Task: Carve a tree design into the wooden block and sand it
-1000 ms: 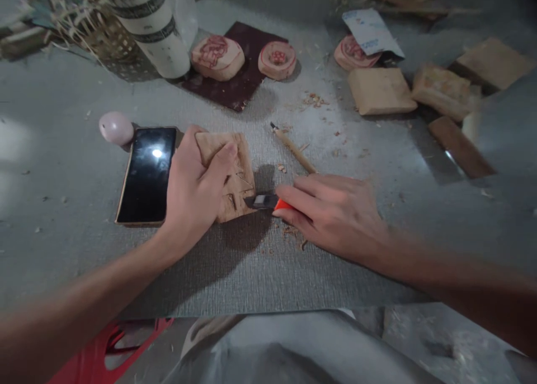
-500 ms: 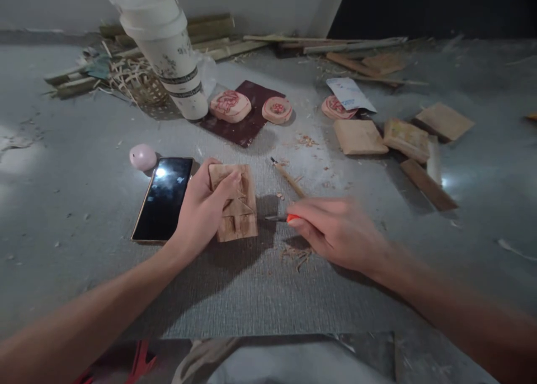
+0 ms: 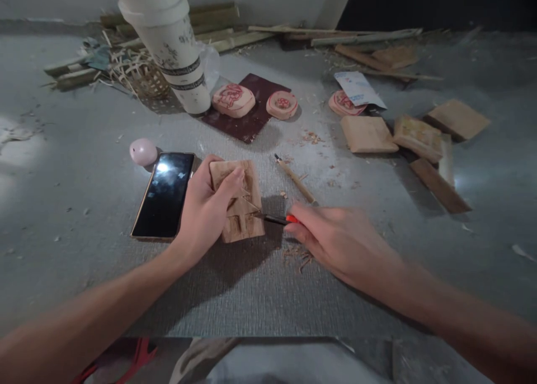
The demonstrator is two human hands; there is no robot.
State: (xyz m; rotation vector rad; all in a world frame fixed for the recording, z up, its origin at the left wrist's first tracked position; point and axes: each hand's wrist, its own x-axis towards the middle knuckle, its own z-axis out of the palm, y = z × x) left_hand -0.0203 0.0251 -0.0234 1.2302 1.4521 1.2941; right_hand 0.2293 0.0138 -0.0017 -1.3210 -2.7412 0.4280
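My left hand point(image 3: 212, 205) is closed around the left side of a carved wooden block point(image 3: 245, 224), its thumb lying on the carved face. Grooves and raised shapes cover the block's face, partly hidden under the thumb. My right hand point(image 3: 331, 233) grips a carving knife point(image 3: 272, 219) with a red-orange part at the fingers; most of its handle is hidden. The dark blade points left, and its tip meets the block's right edge. Just beyond the right hand lies a thin wood-handled carving tool point(image 3: 296, 180).
A phone point(image 3: 163, 194) and a pink egg-shaped object point(image 3: 142, 152) lie left. Behind stand a tall white cup point(image 3: 176, 54) and red-marked wooden pieces point(image 3: 232, 100) on a dark red sheet point(image 3: 247, 129). Wood blocks point(image 3: 369, 134) lie right; shavings point(image 3: 300, 255) are near my right hand.
My right hand has brought the knife left, from a gap beside the block to contact with its right edge. My left hand keeps its hold on the block. The view has shifted slightly.
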